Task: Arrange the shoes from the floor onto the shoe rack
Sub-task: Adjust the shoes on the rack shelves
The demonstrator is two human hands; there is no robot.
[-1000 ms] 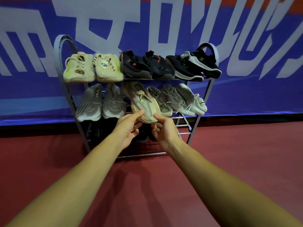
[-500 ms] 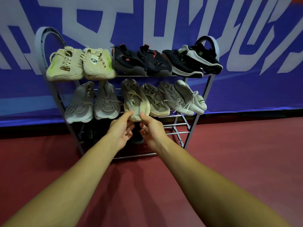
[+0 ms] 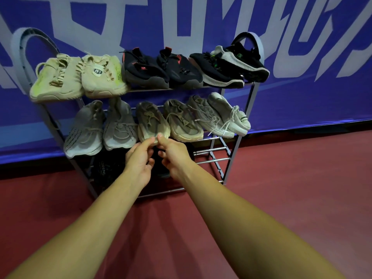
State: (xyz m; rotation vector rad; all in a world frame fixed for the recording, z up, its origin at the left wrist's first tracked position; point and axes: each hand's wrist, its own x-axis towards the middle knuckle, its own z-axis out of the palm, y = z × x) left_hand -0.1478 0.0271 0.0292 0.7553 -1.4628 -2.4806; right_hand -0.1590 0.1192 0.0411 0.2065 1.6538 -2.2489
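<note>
A grey metal shoe rack point(image 3: 231, 164) stands on the red floor against a blue banner. On its middle shelf lies a beige laced shoe point(image 3: 152, 122), toe towards me, beside its matching shoe point(image 3: 182, 122). My left hand point(image 3: 138, 159) and my right hand point(image 3: 174, 155) meet at the toe of that beige shoe. Each thumb lies on the toe's front edge and the fingers curl underneath it. The top shelf carries cream shoes point(image 3: 80, 77), black shoes with red trim point(image 3: 161, 70) and black shoes with white soles point(image 3: 227, 66).
Grey shoes point(image 3: 100, 127) fill the middle shelf's left end and pale grey shoes point(image 3: 220, 116) its right end. Dark shoes point(image 3: 104, 168) sit in shadow on the bottom shelf, whose right part shows bare rungs. Red floor point(image 3: 291, 188) spreads to the right.
The beige shoe, tilted and held out in front of the shelf a second ago, now lies straight and further back on the middle shelf. Both hands followed it inward.
</note>
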